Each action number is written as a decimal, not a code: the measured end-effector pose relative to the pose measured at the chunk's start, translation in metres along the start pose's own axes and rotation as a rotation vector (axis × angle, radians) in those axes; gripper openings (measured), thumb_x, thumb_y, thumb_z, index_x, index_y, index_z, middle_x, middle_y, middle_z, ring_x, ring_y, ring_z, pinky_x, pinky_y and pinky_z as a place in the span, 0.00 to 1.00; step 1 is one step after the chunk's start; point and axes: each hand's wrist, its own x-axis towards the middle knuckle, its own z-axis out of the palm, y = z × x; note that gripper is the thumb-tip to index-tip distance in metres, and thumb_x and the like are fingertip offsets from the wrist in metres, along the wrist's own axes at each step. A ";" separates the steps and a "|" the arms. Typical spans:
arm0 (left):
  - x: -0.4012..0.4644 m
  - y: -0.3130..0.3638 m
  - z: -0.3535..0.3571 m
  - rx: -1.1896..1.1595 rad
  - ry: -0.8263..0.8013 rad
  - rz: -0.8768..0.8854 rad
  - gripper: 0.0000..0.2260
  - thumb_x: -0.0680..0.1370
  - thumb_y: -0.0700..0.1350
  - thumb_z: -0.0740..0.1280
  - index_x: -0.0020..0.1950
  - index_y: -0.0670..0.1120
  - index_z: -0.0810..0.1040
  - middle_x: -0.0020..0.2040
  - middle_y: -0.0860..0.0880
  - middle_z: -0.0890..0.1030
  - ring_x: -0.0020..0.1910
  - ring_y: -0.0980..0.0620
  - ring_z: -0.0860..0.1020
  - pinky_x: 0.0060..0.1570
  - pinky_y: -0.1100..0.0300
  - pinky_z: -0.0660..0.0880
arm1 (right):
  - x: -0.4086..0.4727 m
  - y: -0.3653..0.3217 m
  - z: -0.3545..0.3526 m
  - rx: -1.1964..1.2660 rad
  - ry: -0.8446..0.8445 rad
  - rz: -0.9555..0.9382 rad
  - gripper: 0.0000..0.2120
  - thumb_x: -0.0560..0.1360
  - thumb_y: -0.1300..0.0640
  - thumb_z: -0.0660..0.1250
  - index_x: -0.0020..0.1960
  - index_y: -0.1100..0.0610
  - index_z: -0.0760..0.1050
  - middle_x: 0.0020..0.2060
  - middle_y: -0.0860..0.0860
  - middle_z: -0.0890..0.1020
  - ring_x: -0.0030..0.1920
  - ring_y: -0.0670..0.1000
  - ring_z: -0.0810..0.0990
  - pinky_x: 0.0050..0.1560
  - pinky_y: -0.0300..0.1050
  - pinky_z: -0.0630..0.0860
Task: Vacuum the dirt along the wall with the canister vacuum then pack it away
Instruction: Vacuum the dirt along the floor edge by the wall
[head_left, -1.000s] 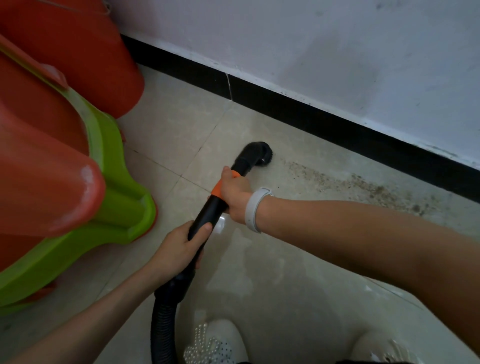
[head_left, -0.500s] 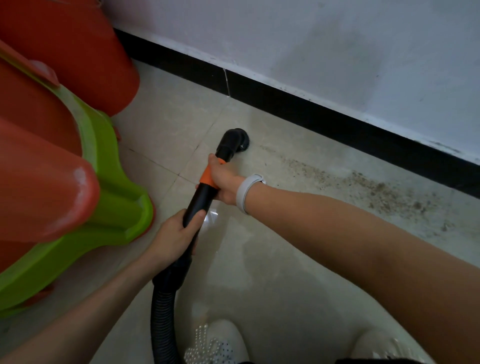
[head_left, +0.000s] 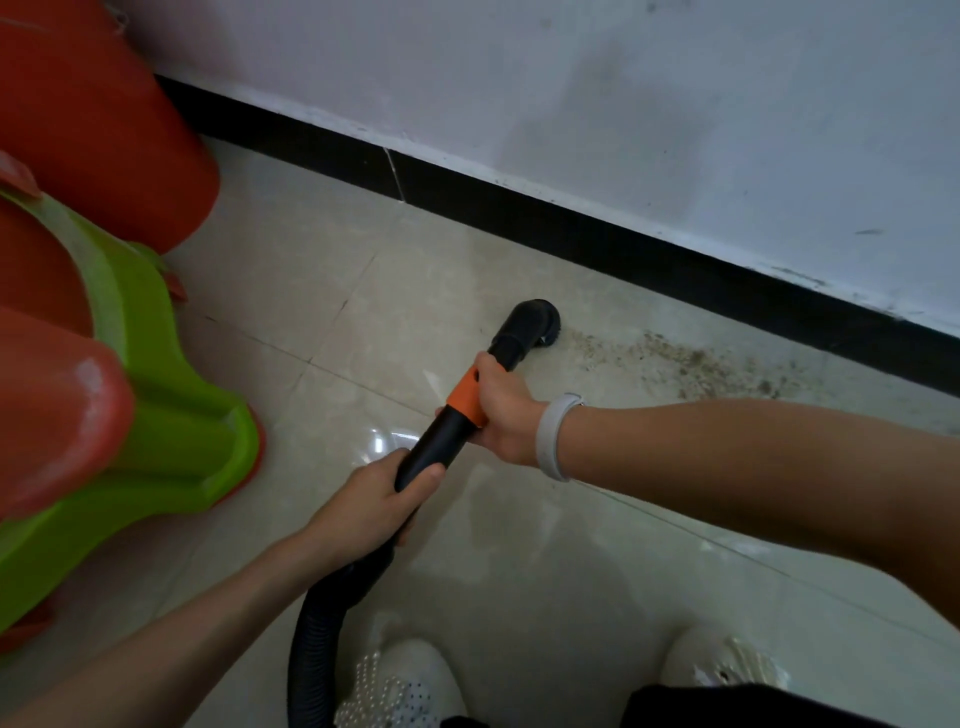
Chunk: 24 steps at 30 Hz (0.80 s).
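**Colours along the wall**

I note a black vacuum wand (head_left: 441, 441) with an orange collar (head_left: 466, 396), black ribbed hose (head_left: 311, 654). Floor (head_left: 519, 571) pale beige tile; dirt (head_left: 691, 364) speckled brown. Baseboard (head_left: 597, 234) black, wall (head_left: 623, 104) white. Wristband (head_left: 553, 436) pale grey. Plastic furniture (head_left: 156, 364) lime green and orange-red. Shoes (head_left: 400, 686) white, pearl-dotted.

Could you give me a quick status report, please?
Both hands, left and right, grip the wand. Nozzle at dirt edge. Green-orange plastic left, apart.

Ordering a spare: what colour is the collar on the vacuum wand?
Orange collar on the black wand; head view.
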 end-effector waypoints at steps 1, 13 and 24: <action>0.000 0.002 0.002 -0.004 -0.024 0.008 0.13 0.78 0.55 0.61 0.41 0.47 0.70 0.24 0.51 0.78 0.23 0.55 0.75 0.26 0.63 0.73 | -0.001 0.001 -0.006 0.006 0.026 -0.002 0.10 0.78 0.50 0.58 0.49 0.57 0.65 0.43 0.55 0.73 0.54 0.62 0.78 0.53 0.61 0.78; -0.014 0.005 -0.002 -0.063 0.094 -0.022 0.13 0.77 0.54 0.64 0.41 0.46 0.72 0.27 0.49 0.78 0.24 0.52 0.77 0.27 0.62 0.73 | -0.004 0.007 0.013 -0.015 0.004 -0.068 0.15 0.79 0.46 0.58 0.55 0.57 0.65 0.43 0.53 0.73 0.55 0.61 0.78 0.54 0.60 0.78; -0.036 -0.031 -0.012 -0.249 0.378 -0.178 0.15 0.80 0.50 0.61 0.38 0.42 0.72 0.28 0.46 0.78 0.24 0.50 0.76 0.30 0.57 0.72 | -0.005 0.035 0.093 -0.175 -0.219 0.039 0.17 0.79 0.46 0.58 0.61 0.57 0.64 0.50 0.57 0.72 0.54 0.62 0.78 0.57 0.61 0.76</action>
